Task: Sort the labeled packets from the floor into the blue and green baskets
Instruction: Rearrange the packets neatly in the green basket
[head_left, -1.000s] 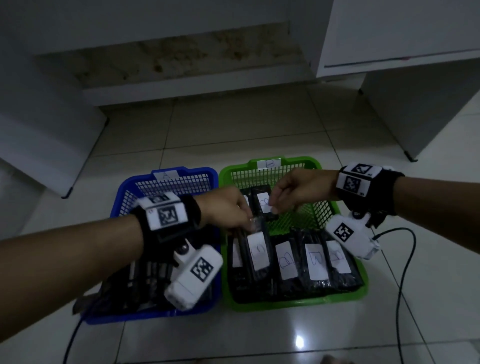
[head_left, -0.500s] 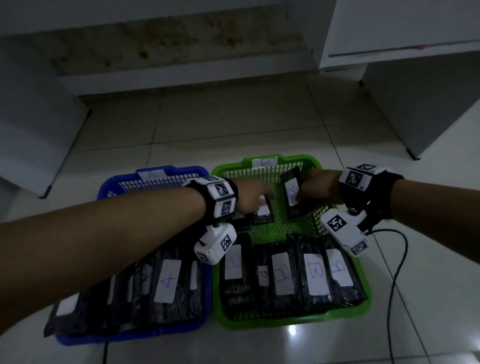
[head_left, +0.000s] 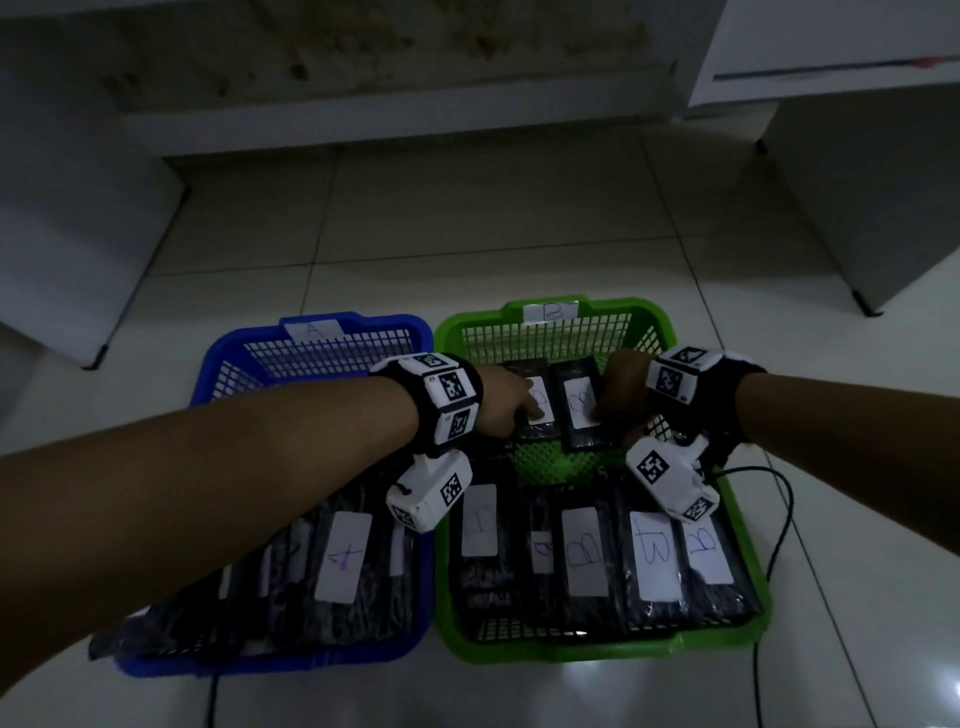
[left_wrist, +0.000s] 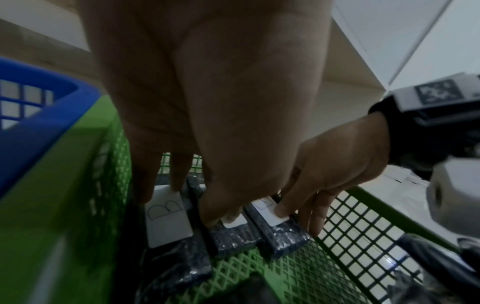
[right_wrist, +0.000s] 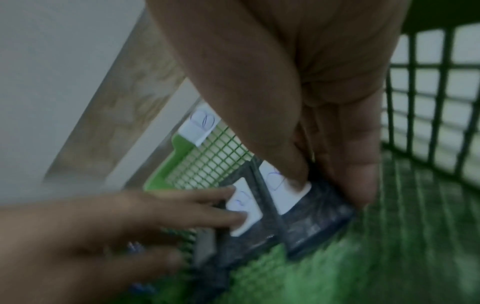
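Note:
The green basket (head_left: 649, 312), tagged B, holds a near row of several black packets with white B labels. In its far part lie two more packets side by side. My left hand (head_left: 498, 405) reaches across with straight fingers and presses on the left packet (head_left: 540, 434). My right hand (head_left: 621, 384) holds the right packet (head_left: 584, 421), thumb on its label and fingers down its outer edge. The right wrist view shows that packet (right_wrist: 311, 216) lying flat on the mesh floor. The blue basket (head_left: 363, 319), tagged A, holds several A packets under my left forearm.
White cabinets stand at the left (head_left: 62, 234) and right (head_left: 883, 182), with a stained wall strip behind. A black cable (head_left: 779, 519) runs over the tiles beside the green basket. Pale floor tiles lie beyond both baskets.
My right hand has lowered its packet from upright to flat in the far part of the green basket. My left hand has reached further in, beside it.

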